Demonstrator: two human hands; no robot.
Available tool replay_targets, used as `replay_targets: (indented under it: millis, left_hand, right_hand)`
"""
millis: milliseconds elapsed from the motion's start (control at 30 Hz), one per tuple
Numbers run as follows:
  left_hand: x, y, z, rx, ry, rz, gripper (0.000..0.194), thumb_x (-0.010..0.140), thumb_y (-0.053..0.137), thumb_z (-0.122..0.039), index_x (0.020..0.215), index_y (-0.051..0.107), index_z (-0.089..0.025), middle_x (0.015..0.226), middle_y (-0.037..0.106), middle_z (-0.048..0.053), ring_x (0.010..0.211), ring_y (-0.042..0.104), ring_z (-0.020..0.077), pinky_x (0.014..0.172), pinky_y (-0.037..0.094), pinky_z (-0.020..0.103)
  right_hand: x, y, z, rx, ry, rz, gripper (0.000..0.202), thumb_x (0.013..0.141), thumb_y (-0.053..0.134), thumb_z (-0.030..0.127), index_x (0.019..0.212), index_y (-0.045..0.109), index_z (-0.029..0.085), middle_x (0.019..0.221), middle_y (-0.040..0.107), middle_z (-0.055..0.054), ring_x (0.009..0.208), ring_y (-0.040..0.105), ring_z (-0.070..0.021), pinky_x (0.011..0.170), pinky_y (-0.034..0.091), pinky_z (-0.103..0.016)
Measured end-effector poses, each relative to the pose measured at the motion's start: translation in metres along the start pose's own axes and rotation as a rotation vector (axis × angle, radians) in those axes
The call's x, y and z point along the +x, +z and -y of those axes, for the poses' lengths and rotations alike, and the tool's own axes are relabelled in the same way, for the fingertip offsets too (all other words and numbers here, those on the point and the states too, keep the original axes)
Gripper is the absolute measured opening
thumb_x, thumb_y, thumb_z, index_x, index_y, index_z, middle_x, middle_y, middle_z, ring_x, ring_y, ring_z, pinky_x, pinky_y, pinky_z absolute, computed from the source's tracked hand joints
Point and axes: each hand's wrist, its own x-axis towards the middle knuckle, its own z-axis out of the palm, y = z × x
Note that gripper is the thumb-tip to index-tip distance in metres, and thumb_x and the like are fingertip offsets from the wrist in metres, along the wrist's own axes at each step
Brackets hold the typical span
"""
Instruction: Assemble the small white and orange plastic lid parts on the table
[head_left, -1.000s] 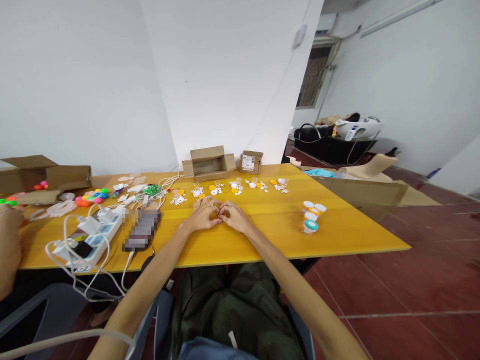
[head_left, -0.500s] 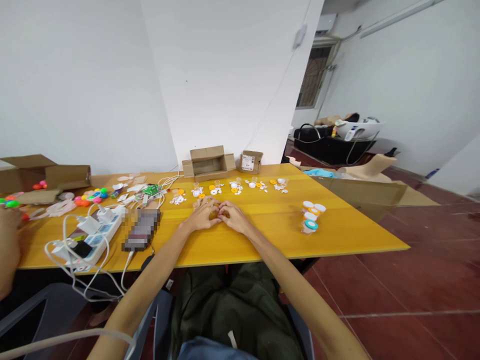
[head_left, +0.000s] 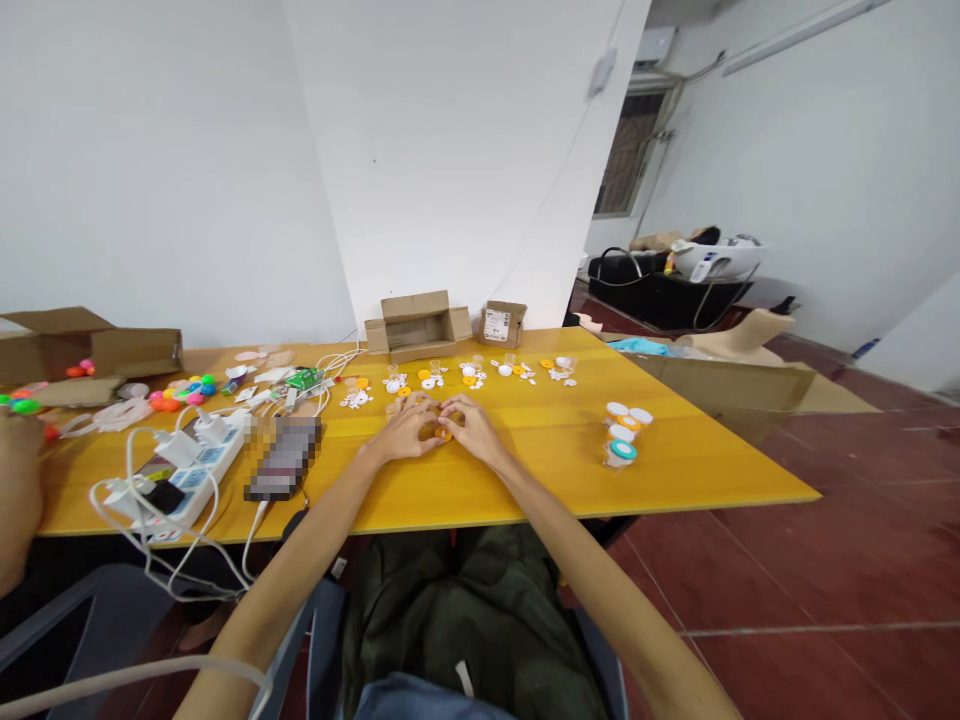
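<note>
My left hand [head_left: 406,430] and my right hand [head_left: 469,428] meet over the middle of the yellow wooden table [head_left: 540,470]. Both have their fingers closed around a small round orange part [head_left: 444,434], of which only an edge shows between the thumbs. Just beyond my hands lie several sets of small pieces: yellow gear-like discs [head_left: 469,381], white round parts [head_left: 504,370] and clear cups [head_left: 436,368]. Off to the right, a group of small clear jars with white, orange and teal lids [head_left: 622,449] stands together.
An open cardboard box [head_left: 418,335] and a smaller carton [head_left: 502,324] stand against the wall. On the left are a phone [head_left: 283,458], a power strip [head_left: 195,480] with tangled white cables, and colourful balls [head_left: 184,392]. Another person's arm [head_left: 16,490] reaches in at the far left.
My right hand's fingers have shifted slightly, and more of the orange part shows between the thumbs. Both arms stay in nearly the same place.
</note>
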Motion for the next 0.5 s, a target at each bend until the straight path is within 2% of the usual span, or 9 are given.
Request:
replay_targets:
  millis: [133, 300, 500]
  left_hand:
    - [-0.001, -0.002, -0.002, -0.009, -0.005, 0.000, 0.018, 0.088, 0.061, -0.041, 0.093, 0.069, -0.026, 0.129, 0.063, 0.004, 0.130, 0.045, 0.0297, 0.113, 0.032, 0.054]
    - [-0.002, -0.003, -0.003, -0.020, -0.018, 0.006, 0.017, 0.088, 0.061, -0.040, 0.093, 0.069, -0.026, 0.131, 0.063, 0.005, 0.130, 0.046, 0.0303, 0.114, 0.030, 0.055]
    - [-0.003, -0.003, -0.002, 0.020, -0.023, -0.014, 0.020, 0.087, 0.063, -0.044, 0.096, 0.068, -0.027, 0.128, 0.063, 0.005, 0.128, 0.046, 0.0313, 0.113, 0.029, 0.056]
  right_hand:
    - [0.001, -0.001, -0.006, -0.101, 0.054, -0.034, 0.011, 0.081, 0.064, 0.014, 0.074, 0.065, 0.023, 0.097, 0.066, -0.004, 0.099, 0.062, -0.0201, 0.093, 0.048, -0.036]
    - [0.000, 0.002, -0.012, -0.257, 0.125, 0.009, 0.016, 0.079, 0.067, 0.010, 0.069, 0.063, 0.023, 0.088, 0.065, -0.004, 0.092, 0.061, -0.0207, 0.086, 0.048, -0.034]
    - [-0.001, 0.002, -0.016, -0.262, 0.088, 0.019, 0.014, 0.081, 0.066, 0.011, 0.074, 0.065, 0.023, 0.088, 0.064, -0.003, 0.091, 0.060, -0.0201, 0.084, 0.047, -0.033]
